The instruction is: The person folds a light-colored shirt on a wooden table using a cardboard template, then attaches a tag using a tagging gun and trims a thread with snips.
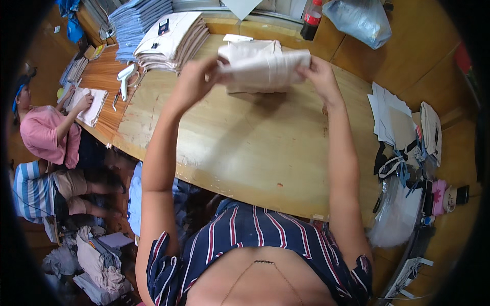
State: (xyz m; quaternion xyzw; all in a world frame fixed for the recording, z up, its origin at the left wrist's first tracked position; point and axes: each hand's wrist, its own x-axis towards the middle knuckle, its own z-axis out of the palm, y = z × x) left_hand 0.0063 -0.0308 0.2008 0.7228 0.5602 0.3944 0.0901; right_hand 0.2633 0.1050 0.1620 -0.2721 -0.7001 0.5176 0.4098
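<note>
Both arms reach out over the table, and a folded beige garment (pixel 270 69) is stretched between my hands, slightly blurred by motion. My left hand (pixel 198 81) is closed on its left end, with the fingertips partly hidden. At its right end my right hand (pixel 321 80) pinches the edge between thumb and fingers. Just behind and below it, more folded beige cloth (pixel 247 49) lies on the table (pixel 240 153). A white strip (pixel 238 37) lies at the far edge of that cloth.
Stacks of folded beige garments (pixel 171 38) and blue garments (pixel 138 25) stand at the far left, near a white tagging gun (pixel 125 76). A cola bottle (pixel 311 20) and a plastic bag (pixel 360 20) are at the back. Papers (pixel 390 115) lie right. Another person (pixel 48 130) works left.
</note>
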